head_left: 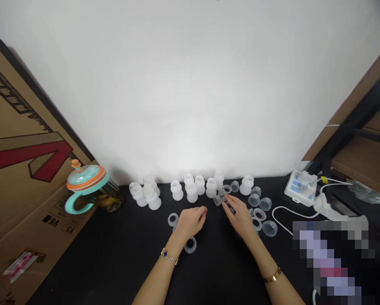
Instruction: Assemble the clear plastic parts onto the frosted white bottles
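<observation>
The right hand's (238,212) fingers stretch, slightly parted, over small clear parts (217,200), hiding some; whether they grip one I cannot tell. The left hand's (190,221) fingers curl inward, their hold hard to make out. Translucent rings (194,245) lie left of and nearer than those fingers, one mostly covered by the hand. White bottles (211,188) stand just beyond the right fingertips; clear caps (265,204) lie rightward, some partly blocked.
</observation>
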`<state>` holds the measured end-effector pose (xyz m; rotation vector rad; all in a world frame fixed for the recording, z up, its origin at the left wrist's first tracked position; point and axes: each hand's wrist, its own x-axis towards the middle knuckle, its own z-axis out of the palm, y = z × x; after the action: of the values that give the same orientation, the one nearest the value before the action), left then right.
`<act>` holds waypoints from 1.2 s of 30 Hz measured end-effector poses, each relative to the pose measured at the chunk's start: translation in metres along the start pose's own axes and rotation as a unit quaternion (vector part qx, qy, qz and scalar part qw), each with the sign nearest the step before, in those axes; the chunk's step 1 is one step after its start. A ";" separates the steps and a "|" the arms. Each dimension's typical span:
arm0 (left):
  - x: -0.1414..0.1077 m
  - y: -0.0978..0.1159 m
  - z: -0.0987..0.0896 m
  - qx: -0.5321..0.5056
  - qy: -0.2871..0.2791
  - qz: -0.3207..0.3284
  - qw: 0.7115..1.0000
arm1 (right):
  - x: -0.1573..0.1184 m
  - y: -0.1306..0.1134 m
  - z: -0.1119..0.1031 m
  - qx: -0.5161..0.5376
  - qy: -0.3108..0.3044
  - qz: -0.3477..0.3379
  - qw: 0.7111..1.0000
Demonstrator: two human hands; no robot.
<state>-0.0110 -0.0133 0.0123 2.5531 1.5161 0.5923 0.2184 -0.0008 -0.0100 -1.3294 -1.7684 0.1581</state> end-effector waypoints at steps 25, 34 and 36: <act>-0.006 0.015 0.003 -0.037 0.055 0.063 0.996 | 0.001 -0.041 -0.020 0.428 -0.037 0.267 0.863; -0.008 0.018 0.001 -0.088 0.115 0.082 0.986 | 0.002 -0.041 -0.017 0.476 -0.060 0.337 0.810; -0.008 0.019 -0.001 -0.107 0.127 0.076 0.983 | 0.002 -0.042 -0.017 0.477 -0.072 0.340 0.808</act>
<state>0.0009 -0.0300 0.0161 2.5160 1.2469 1.0759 0.2007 -0.0231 0.0250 -1.0901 -0.9396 1.3817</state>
